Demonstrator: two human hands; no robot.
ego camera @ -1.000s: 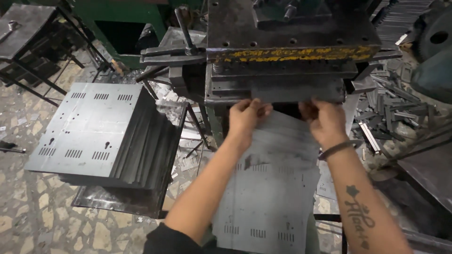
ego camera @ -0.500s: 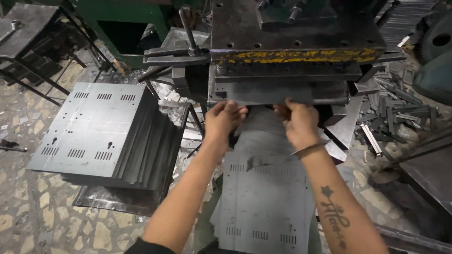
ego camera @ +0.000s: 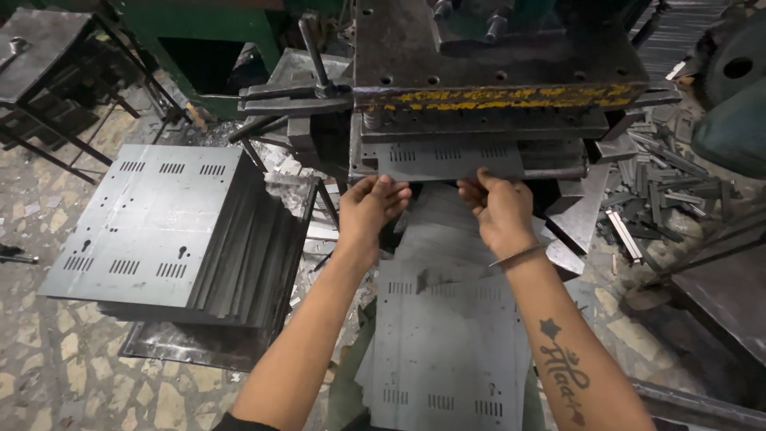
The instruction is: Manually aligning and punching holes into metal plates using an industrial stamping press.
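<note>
On the left, a tall stack of punched grey metal sheets (ego camera: pixel 152 227) sits on a low stand above the stone floor (ego camera: pixel 48 367), well apart from the hands. In the middle, the left hand (ego camera: pixel 373 209) pinches the near edge of a slotted metal sheet (ego camera: pixel 447 162) that lies inside the dark press (ego camera: pixel 495 88), fingers closed on it, and just to its right the right hand (ego camera: pixel 499 209), a thin bangle at its wrist, grips the same edge. Nearer, below both hands, lies another pile of sheets (ego camera: pixel 447 343), and far right a heap of metal scrap strips (ego camera: pixel 662 191).
</note>
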